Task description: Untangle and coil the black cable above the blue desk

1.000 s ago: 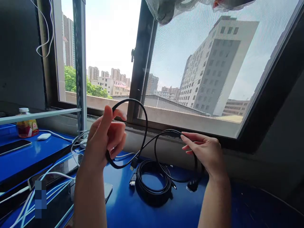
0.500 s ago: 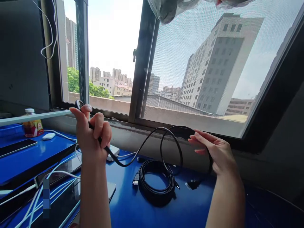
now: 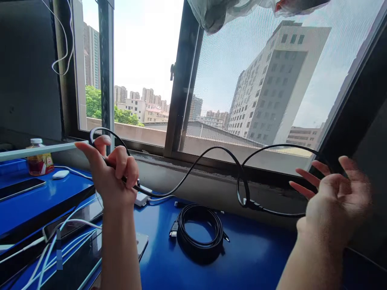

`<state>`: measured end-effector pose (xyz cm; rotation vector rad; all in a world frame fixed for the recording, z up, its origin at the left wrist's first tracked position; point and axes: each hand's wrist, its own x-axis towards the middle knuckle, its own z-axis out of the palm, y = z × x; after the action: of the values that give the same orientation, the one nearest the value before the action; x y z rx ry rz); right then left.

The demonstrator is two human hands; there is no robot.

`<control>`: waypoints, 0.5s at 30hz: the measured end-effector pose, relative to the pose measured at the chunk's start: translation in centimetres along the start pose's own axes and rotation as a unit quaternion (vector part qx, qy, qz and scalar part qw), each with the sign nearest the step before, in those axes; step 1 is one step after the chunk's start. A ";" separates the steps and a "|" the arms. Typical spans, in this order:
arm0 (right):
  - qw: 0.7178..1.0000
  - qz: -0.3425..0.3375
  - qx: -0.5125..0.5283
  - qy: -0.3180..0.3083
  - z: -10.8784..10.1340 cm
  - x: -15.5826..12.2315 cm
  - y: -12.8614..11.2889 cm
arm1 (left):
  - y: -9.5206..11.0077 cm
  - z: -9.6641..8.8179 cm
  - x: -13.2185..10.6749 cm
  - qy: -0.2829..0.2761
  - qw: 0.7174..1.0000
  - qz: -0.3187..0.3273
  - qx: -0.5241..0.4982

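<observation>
A smooth, faintly glossy black cable (image 3: 216,148) waves across the middle of our frame, looping at right near a dark, pale-ended connector (image 3: 254,205). Our left hand (image 3: 113,169), at centre left, is curled closed around it; our right hand (image 3: 337,193), at far right, is spread wide beside it. Below, we see a neat black coil (image 3: 180,230) on the blue worktop (image 3: 238,262).

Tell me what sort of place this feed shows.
Probably an indoor desk or workbench beside a window: a glossy blue tabletop bears a coiled black cable, with thin white cables at the left and a large dark-framed window behind.
</observation>
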<state>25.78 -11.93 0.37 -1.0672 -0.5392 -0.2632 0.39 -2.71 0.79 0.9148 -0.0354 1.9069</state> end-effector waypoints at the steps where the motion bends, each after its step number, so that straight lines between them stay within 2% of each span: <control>1: 1.000 -0.004 0.011 -0.022 0.0 -0.1 -0.1 | -0.1 0.2 0.0 -0.011 1.000 -0.002 -0.004; 4: 0.989 -0.011 0.036 -0.144 0.7 -0.6 0.4 | -0.5 0.5 0.1 -0.075 0.997 -0.009 -0.025; 6: 0.971 0.001 0.041 -0.237 1.6 -1.2 1.2 | -1.0 0.5 0.1 -0.134 0.990 -0.013 -0.042; 9: 0.935 0.088 0.022 -0.344 3.8 -2.7 1.9 | -1.8 0.4 -0.1 -0.202 0.976 -0.044 -0.063; 12: 0.891 0.226 0.007 -0.393 6.1 -4.5 1.7 | -2.5 0.2 -0.1 -0.214 0.971 -0.066 -0.081; 15: 0.849 0.283 0.016 -0.446 7.6 -6.1 1.4 | -2.8 -0.1 0.1 -0.185 0.978 -0.069 -0.065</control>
<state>19.07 -4.89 -1.13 -1.2370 -1.0099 0.8135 2.50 -1.08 -0.21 1.1415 -0.3066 1.5659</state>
